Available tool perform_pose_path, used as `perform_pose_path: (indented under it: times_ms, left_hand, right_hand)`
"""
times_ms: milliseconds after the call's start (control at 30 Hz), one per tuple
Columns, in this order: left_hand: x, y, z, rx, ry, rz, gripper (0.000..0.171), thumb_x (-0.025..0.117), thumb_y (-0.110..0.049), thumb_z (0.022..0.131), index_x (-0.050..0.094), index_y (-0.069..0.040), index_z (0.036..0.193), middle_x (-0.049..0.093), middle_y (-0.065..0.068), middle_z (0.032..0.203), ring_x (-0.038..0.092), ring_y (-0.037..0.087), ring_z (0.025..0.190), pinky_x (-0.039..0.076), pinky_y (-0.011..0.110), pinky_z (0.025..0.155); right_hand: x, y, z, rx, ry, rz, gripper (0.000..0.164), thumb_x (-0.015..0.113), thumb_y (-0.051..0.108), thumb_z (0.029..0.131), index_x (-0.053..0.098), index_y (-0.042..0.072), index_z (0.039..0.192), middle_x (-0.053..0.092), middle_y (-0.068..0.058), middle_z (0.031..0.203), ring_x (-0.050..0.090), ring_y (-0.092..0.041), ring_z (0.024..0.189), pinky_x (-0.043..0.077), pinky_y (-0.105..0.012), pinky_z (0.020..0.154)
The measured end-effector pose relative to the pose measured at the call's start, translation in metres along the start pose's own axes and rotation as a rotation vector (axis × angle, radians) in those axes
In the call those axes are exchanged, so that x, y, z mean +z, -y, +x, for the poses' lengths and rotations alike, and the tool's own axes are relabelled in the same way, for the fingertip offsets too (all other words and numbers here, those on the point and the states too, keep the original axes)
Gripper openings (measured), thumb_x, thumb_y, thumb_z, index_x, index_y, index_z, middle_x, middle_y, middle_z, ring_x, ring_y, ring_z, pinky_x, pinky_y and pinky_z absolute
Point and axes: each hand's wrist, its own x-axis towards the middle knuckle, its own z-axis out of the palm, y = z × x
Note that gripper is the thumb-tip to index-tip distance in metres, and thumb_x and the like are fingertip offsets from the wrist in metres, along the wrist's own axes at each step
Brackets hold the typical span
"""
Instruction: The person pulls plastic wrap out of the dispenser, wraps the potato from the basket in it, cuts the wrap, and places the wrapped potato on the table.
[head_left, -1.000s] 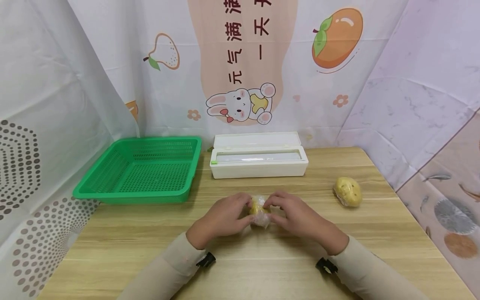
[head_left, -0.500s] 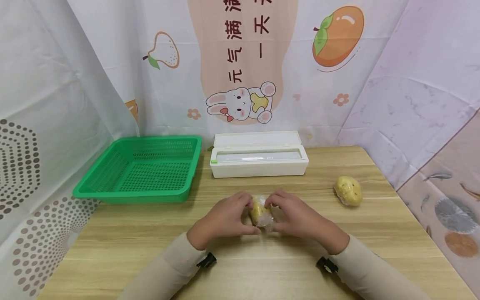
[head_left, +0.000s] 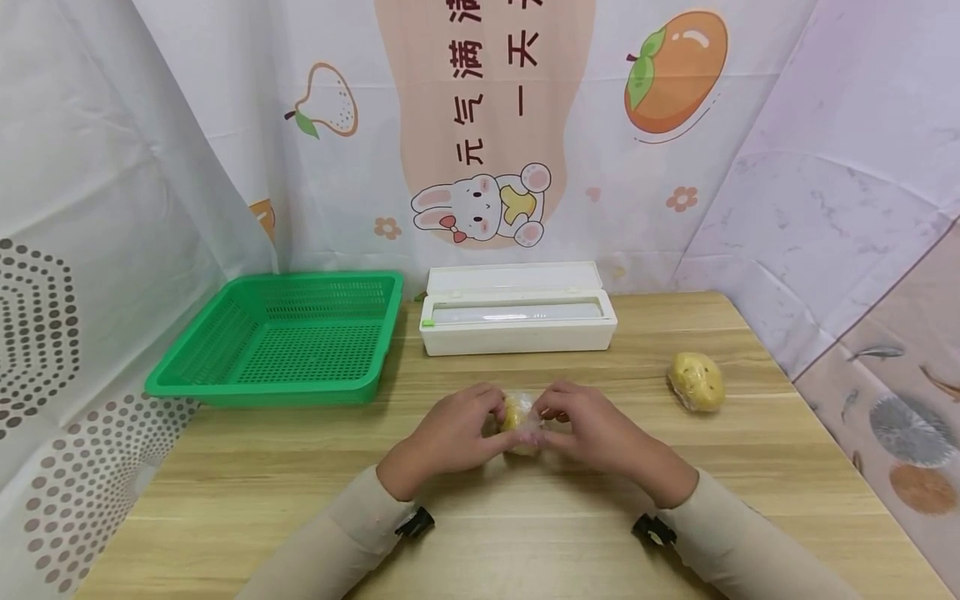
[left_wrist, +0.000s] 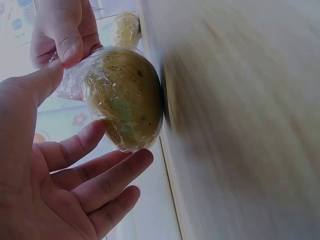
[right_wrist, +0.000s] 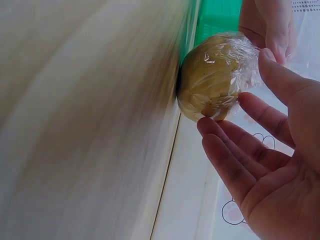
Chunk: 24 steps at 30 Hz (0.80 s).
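A potato [head_left: 516, 414] in clear plastic wrap sits on the table between both hands. My left hand [head_left: 457, 429] holds it from the left, fingertips against its far side. From the right, my right hand [head_left: 600, 433] touches the potato and wrap with its fingers. Both thumbs meet over the near side, where the plastic wrap [right_wrist: 245, 57] is bunched. In the left wrist view the potato [left_wrist: 135, 100] shows a smooth film over dark specks, and the gathered film [left_wrist: 72, 80] lies under the thumbs.
Another wrapped potato [head_left: 696, 382] lies at the table's right. Behind the hands stands a white cling film box [head_left: 517, 340] with its lid up and a roll inside. A green plastic basket [head_left: 262, 390] is at the back left. Printed cloth hangs behind the wooden table [head_left: 517, 550].
The potato turned and tilted between the hands half a second ago, with the left thumb lifted away. Now both thumbs are back together on the bunched wrap. The arms have barely moved.
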Motion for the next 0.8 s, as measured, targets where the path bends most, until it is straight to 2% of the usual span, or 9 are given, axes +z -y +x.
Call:
perform_pose_path:
  times_ms: [100, 200, 300, 400, 567, 800]
  left_hand:
    - [0.0001, 0.0002, 0.0004, -0.010, 0.002, -0.027, 0.044, 0.063, -0.063, 0.095, 0.062, -0.019, 0.101, 0.065, -0.006, 0.097, 0.059, 0.008, 0.080, 0.051, 0.025, 0.069]
    - [-0.0004, -0.0005, 0.0003, -0.031, 0.011, -0.064, 0.048, 0.064, -0.061, 0.096, 0.062, -0.017, 0.113, 0.068, -0.005, 0.107, 0.068, 0.011, 0.097, 0.057, 0.030, 0.081]
    - [-0.0005, -0.0010, 0.0002, -0.041, 0.018, -0.081, 0.051, 0.064, -0.059, 0.096, 0.062, -0.016, 0.123, 0.069, -0.003, 0.117, 0.069, 0.012, 0.107, 0.058, 0.033, 0.089]
    - [-0.0003, -0.0023, 0.0004, -0.041, 0.014, -0.064, 0.054, 0.064, -0.058, 0.097, 0.065, -0.014, 0.128, 0.069, -0.002, 0.123, 0.068, 0.011, 0.106, 0.058, 0.033, 0.091]
    - [0.0011, -0.0027, 0.0014, -0.049, -0.010, -0.081, 0.049, 0.068, -0.055, 0.096, 0.072, -0.013, 0.121, 0.072, -0.002, 0.118, 0.069, 0.010, 0.103, 0.058, 0.032, 0.089]
    - [-0.0008, -0.0013, 0.0057, -0.163, 0.014, -0.295, 0.036, 0.076, -0.048, 0.092, 0.076, -0.016, 0.108, 0.074, -0.003, 0.114, 0.073, 0.011, 0.100, 0.059, 0.030, 0.086]
  right_hand:
    - [-0.0005, 0.0001, 0.0007, 0.004, -0.004, -0.008, 0.021, 0.082, 0.039, 0.089, 0.074, 0.026, 0.103, 0.064, 0.014, 0.102, 0.069, -0.012, 0.093, 0.060, -0.033, 0.081]
    - [-0.0001, -0.0009, 0.0008, 0.009, -0.011, 0.010, 0.022, 0.082, 0.042, 0.088, 0.075, 0.026, 0.101, 0.064, 0.015, 0.099, 0.068, -0.012, 0.090, 0.060, -0.032, 0.079]
    - [0.0001, -0.0010, 0.0009, 0.011, -0.025, 0.024, 0.020, 0.080, 0.047, 0.089, 0.074, 0.030, 0.098, 0.064, 0.017, 0.096, 0.066, -0.010, 0.085, 0.058, -0.030, 0.074]
    - [0.0003, -0.0012, 0.0007, 0.013, -0.040, 0.025, 0.017, 0.078, 0.049, 0.089, 0.074, 0.034, 0.094, 0.064, 0.019, 0.093, 0.062, -0.008, 0.081, 0.055, -0.027, 0.070]
    - [-0.0004, -0.0008, 0.0023, 0.027, -0.036, 0.030, 0.013, 0.079, 0.048, 0.089, 0.073, 0.036, 0.090, 0.064, 0.021, 0.090, 0.061, -0.006, 0.079, 0.052, -0.024, 0.069]
    - [-0.0015, -0.0036, 0.0094, 0.086, 0.008, 0.127, 0.012, 0.085, 0.040, 0.085, 0.074, 0.035, 0.083, 0.066, 0.018, 0.084, 0.063, -0.006, 0.076, 0.055, -0.024, 0.066]
